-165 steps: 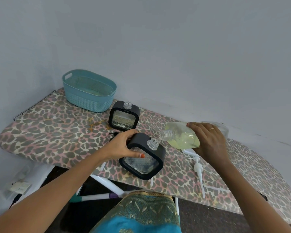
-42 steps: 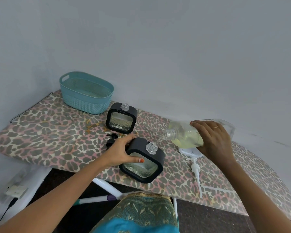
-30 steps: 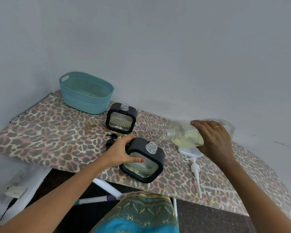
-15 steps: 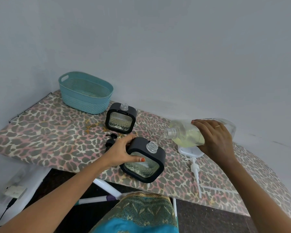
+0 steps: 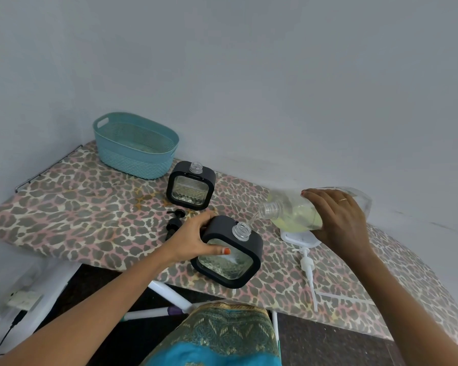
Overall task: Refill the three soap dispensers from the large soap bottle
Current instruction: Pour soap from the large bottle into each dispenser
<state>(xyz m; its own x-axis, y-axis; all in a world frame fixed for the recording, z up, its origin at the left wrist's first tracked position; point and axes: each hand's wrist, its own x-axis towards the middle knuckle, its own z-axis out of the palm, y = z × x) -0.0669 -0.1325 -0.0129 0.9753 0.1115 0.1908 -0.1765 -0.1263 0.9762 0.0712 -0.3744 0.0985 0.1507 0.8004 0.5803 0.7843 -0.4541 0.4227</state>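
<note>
My left hand (image 5: pixel 193 240) grips the left side of a black-framed clear soap dispenser (image 5: pixel 229 253), tilted on the leopard-print ironing board (image 5: pixel 77 207). My right hand (image 5: pixel 339 220) holds the large clear soap bottle (image 5: pixel 294 211) almost on its side, its open neck just right of and above the dispenser's open neck. A thin stream of pale yellow soap runs between the two necks. A second black-framed dispenser (image 5: pixel 191 188) stands upright and uncapped behind. A white object (image 5: pixel 299 237) lies under the bottle; I cannot tell what it is.
A teal plastic basket (image 5: pixel 135 145) sits at the back left of the board. Black pump heads (image 5: pixel 175 223) lie between the two dispensers. A white pump with its long tube (image 5: pixel 308 273) lies to the right. The wall runs close behind.
The pour continues with little movement. The bottle has shifted slightly right and the soap level in the held dispenser has risen since the earliest frame.
</note>
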